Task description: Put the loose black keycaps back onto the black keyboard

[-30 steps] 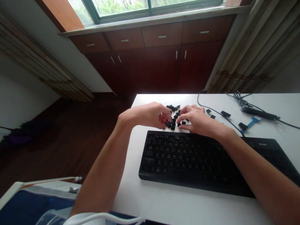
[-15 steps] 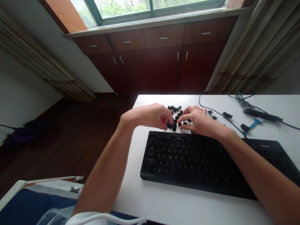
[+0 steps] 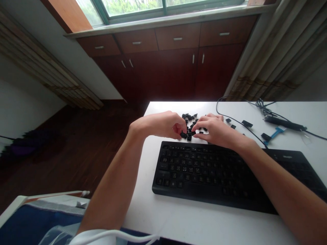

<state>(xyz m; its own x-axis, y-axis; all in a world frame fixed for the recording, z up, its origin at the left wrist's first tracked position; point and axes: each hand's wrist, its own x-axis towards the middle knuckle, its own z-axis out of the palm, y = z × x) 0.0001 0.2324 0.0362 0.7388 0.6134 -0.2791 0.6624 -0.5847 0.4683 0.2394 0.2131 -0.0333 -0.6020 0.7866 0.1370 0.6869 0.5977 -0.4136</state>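
My left hand [image 3: 170, 124] is bent over the left side of a scatter of small black keycaps [image 3: 189, 117], its fingers closed on one keycap [image 3: 183, 135]. Facing it from the right, my right hand [image 3: 214, 128] pinches another keycap [image 3: 193, 133] between thumb and fingertips. Both hands are close together, just beyond the back edge of a black keyboard [image 3: 199, 188]. Many of its key positions show bare sockets without caps. My right forearm crosses above the keyboard and hides part of its right half.
On the white table [image 3: 158, 212], a blue brush [image 3: 274, 136] lies to the right, with a black cable [image 3: 263, 107] and a black stick-like tool [image 3: 284, 123] behind it. More loose black keys [image 3: 247, 124] lie nearby. A blue-lined seat or container [image 3: 28, 223] stands at lower left.
My right hand has moved slightly left, bringing its keycap nearer my left hand. The left hand keeps nearly the same pose. The whole view has shifted slightly.
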